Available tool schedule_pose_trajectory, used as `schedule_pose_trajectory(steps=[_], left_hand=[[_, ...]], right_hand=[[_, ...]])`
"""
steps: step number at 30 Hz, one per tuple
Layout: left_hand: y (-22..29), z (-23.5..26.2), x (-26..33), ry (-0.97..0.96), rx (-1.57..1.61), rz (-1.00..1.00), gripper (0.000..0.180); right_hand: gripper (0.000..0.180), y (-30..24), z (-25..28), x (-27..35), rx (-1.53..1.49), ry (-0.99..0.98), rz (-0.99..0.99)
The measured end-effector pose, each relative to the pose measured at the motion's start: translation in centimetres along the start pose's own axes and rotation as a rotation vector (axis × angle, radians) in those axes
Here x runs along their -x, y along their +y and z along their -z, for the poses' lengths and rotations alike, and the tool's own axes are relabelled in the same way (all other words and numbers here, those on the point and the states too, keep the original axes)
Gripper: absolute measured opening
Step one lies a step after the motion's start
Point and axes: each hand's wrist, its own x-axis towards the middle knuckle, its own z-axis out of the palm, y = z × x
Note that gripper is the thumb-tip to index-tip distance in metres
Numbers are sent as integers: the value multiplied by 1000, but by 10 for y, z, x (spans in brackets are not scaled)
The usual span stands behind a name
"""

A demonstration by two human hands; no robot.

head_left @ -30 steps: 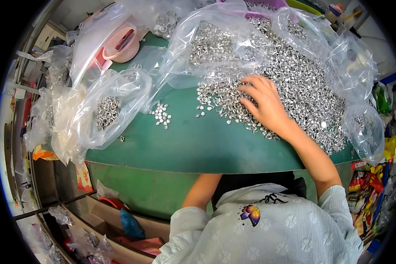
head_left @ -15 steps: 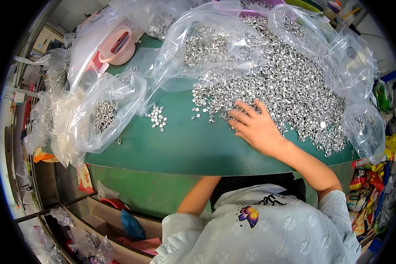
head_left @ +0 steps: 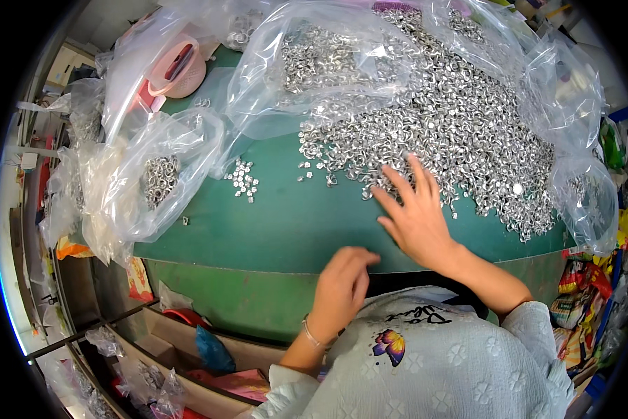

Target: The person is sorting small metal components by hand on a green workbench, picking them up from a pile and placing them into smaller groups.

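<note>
right hand (head_left: 417, 218) flat, fingers spread on edge of metal fastener pile (head_left: 454, 133); left hand (head_left: 342, 286) loosely curled, empty, at counter (head_left: 286, 223) edge. risk: sweep knocks loose pieces off front edge.

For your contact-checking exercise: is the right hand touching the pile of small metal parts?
Touching: the head view shows the right hand with spread fingertips on the metal parts.

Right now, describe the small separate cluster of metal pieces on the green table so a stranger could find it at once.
Start at the green table and the big heap of silver metal pieces spilling from clear plastic. Look left of that heap, toward the clear bag holding a few pieces. The small cluster lies between them on bare green, loose, apart from both, in no bag.
</note>
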Motion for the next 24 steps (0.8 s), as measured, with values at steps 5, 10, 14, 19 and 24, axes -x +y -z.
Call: schedule_pose_trajectory(steps=[5,10,14,19,24], left_hand=[[-3,-10,-51,167,-327,-66,33],[-10,-16,-67,20,-523,-120,36],[-20,-6,-64,97,-566,-83,32],[-27,4,-54,238,-492,-56,32],[-13,4,-43,295,-359,-21,38]], right_hand=[[41,6,12,19,-18,-127,74],[35,30,23,22,-136,131,-81],[56,11,12,14,-86,25,-144],[56,-30,-7,8,-213,-27,-22],[33,-17,-4,3,-551,128,90]])
